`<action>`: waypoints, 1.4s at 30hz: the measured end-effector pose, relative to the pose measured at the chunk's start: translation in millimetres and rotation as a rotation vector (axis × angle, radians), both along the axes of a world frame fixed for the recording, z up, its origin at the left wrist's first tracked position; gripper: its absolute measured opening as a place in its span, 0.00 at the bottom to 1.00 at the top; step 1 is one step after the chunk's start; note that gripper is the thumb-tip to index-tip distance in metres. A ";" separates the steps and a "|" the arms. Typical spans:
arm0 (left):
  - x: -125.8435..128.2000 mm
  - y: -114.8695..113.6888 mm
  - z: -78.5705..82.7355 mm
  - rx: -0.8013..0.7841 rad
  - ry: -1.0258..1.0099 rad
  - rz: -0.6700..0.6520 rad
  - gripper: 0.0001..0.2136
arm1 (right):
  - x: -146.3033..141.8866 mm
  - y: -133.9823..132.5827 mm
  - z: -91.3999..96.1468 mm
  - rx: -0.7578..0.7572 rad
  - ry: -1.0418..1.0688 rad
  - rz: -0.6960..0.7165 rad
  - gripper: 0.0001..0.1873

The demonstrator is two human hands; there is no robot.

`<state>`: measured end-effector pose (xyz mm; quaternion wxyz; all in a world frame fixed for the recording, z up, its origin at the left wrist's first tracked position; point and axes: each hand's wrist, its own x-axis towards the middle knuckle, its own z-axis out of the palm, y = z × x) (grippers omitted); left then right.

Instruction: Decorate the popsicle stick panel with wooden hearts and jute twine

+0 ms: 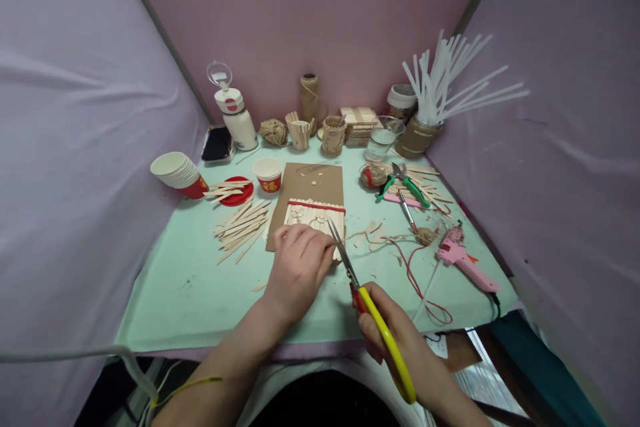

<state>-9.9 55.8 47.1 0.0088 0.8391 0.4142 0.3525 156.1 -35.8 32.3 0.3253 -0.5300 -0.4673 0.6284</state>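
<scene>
My left hand [299, 265] lies curled, palm down, on the near edge of a panel of wooden sticks [314, 215] trimmed with red along its top. The panel rests on a brown cardboard sheet [311, 184]. My right hand [400, 340] grips yellow-handled scissors [370, 307]; their blades point up and left to the panel's right corner, beside my left fingers. The blades look nearly closed there.
Loose wooden sticks [241, 225] lie left of the cardboard, near a red lid [237, 191], paper cups [178, 173] and a small cup [268, 175]. To the right lie red string [419, 280], a pink glue gun [463, 256] and green pliers [404, 181]. Jars, twine and white strips [450, 83] line the back.
</scene>
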 end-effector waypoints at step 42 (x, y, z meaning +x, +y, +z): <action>-30.8 31.1 -27.7 0.016 0.057 -0.018 0.04 | 42.8 107.2 -59.2 0.419 -1.262 -0.235 0.10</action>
